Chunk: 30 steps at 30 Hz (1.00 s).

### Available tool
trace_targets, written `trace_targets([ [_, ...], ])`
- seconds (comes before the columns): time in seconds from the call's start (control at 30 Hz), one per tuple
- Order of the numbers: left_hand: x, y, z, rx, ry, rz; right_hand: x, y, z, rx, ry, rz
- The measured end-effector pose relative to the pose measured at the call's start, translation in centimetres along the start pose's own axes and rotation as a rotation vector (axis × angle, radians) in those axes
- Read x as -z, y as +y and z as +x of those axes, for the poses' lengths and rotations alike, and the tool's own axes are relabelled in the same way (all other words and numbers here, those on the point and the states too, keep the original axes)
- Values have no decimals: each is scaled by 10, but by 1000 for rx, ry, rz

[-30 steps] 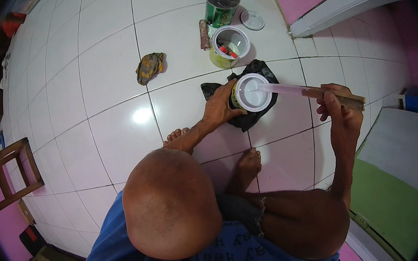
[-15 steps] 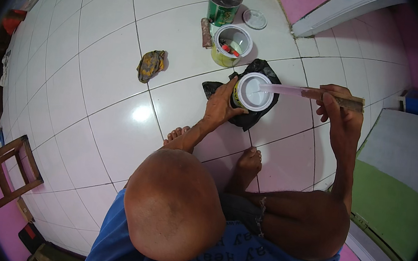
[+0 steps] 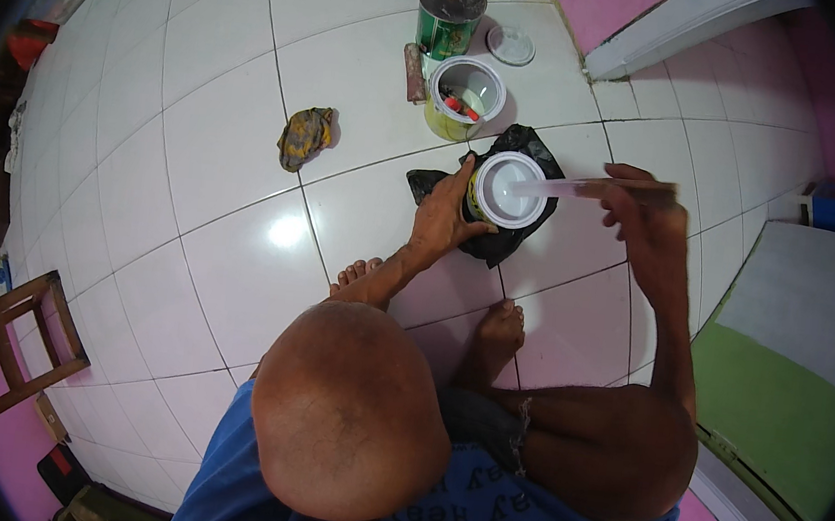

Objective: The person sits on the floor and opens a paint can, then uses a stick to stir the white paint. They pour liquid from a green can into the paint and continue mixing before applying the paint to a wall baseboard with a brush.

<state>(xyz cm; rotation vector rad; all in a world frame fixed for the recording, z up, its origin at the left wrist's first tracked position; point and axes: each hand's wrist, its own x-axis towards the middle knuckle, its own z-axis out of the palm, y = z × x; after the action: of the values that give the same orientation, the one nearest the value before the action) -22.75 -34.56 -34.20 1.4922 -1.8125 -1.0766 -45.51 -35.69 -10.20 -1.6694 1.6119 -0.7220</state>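
Steadying the white-rimmed, yellow-sided round can point(image 3: 510, 223), the left hand point(image 3: 442, 219) clamps its near-left side. The can, containing white liquid, sits on a crumpled black plastic bag point(image 3: 498, 252). The right hand point(image 3: 649, 233) grips the brown handle of a pale-bladed stick point(image 3: 567, 188); the blade reaches over the rim into the can. Just beyond stands a yellow, white-rimmed bucket point(image 3: 440, 119), with a green metal tin point(image 3: 448, 38) and clear round lid point(image 3: 511, 45) behind. A grey-and-yellow crumpled cloth point(image 3: 305, 139) lies left. Compared with the earlier frame, the right hand is farther left, nearer the can.
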Motion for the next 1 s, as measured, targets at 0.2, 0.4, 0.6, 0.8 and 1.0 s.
trace_targets([
  [0.2,-10,-6,4,-59,-44,-1,-43,81,56,-174,-216,-23],
  [0.4,0,-18,-3,-72,-18,-299,-31,77,44,-226,-164,-603],
  [0.6,54,3,5,5,297,-454,-46,7,28,367,27,-578],
  [0.8,105,42,63,-225,349,-164,-120,3,103,722,5,-972],
  [1.0,112,26,86,-272,257,-106,-122,17,149,691,-12,-1058],
])
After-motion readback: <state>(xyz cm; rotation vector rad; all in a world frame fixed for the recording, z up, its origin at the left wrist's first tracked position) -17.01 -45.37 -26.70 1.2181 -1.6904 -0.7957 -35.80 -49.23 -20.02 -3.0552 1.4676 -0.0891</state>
